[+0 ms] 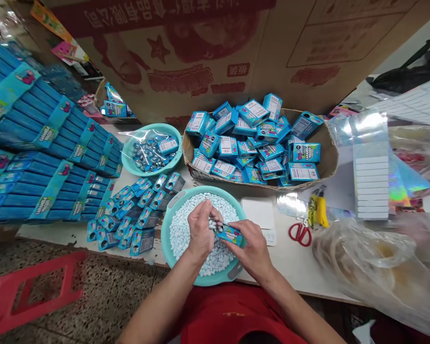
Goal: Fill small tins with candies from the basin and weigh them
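Right of the large bowl (pixel 166 239), a bare strip of tabletop (pixel 294 267) lets a hand pass, nearer the front edge than the red scissors (pixel 300 234); farther right a plastic bag (pixel 372 267) bulges; leftward, small boxes (pixel 142 242) crowd the way; ahead, the cardboard tray (pixel 330 155) and tall carton (pixel 265 48) block reaching.

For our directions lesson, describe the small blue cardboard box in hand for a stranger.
Find the round turquoise plastic basin of small pale pieces. Above it, the right hand holds the box. Similar boxes sit nearby, but only this one is held.
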`<state>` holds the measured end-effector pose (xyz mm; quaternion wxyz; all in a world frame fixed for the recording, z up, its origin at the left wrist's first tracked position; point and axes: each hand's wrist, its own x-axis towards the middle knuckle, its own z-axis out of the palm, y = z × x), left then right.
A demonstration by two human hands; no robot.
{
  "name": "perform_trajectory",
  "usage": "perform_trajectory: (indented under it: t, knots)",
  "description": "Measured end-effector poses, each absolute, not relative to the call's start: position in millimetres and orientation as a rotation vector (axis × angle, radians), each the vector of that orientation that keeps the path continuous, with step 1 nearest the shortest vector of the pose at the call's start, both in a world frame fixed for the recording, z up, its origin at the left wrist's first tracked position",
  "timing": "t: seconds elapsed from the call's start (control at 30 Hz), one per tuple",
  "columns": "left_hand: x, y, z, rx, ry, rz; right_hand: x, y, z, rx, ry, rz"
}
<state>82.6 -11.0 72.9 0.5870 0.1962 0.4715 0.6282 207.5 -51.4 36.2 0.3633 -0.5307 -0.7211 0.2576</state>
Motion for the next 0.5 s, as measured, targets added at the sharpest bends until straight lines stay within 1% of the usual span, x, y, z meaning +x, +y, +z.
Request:
perform_trajectory:
  t: [0.1, 0.23, 0.37, 0.43, 0.5]
  knots:
    - [84, -13, 68, 0.493, 1.149, 1.521, 206, -52, 35, -1.374, -1.855, 0.664]
    - [83, -9, 71, 0.479, 1.210, 1.507, 204, -51, 34, -1.396, -1.825, 0.705]
    - [74, -6, 69, 0.444, 1.234, 1.457, 209, -52, 39, -1.366, -1.664, 0.893]
    - [61, -10, 57, 0.548, 1.350, 1.390, 221, -53, 43, -1.356, -1.544, 0.990]
    - [43, -15, 40, 0.853, 1.563, 1.196, 241, -54, 43, -1.399, -1.432, 0.983]
